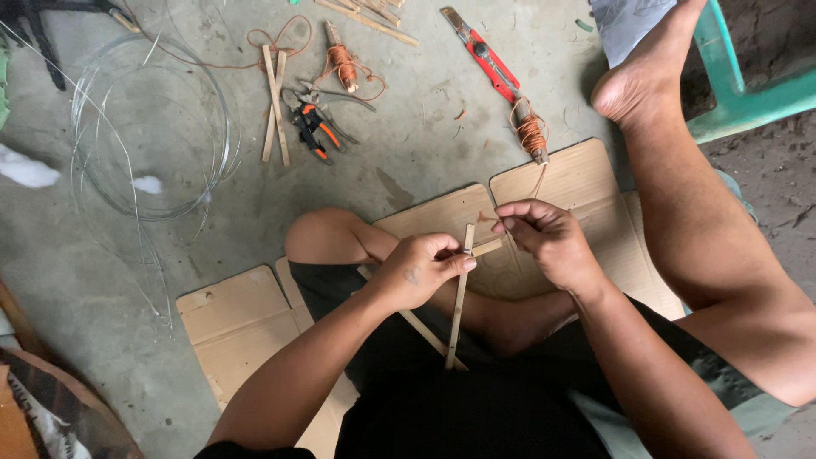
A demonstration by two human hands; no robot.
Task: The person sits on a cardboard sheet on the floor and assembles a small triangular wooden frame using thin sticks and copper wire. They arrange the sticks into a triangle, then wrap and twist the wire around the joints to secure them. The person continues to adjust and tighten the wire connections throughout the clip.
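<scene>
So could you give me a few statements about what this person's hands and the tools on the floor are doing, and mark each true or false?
1. The left hand grips crossed bamboo sticks. True.
2. The right hand holds the red utility knife. False: the knife lies on the concrete floor; the right hand pinches thin orange string.
3. The orange-handled pliers lie on the floor, untouched. True.
4. The coil of wire rests on the cardboard. False: it lies on the bare floor, apart from the cardboard.
</scene>
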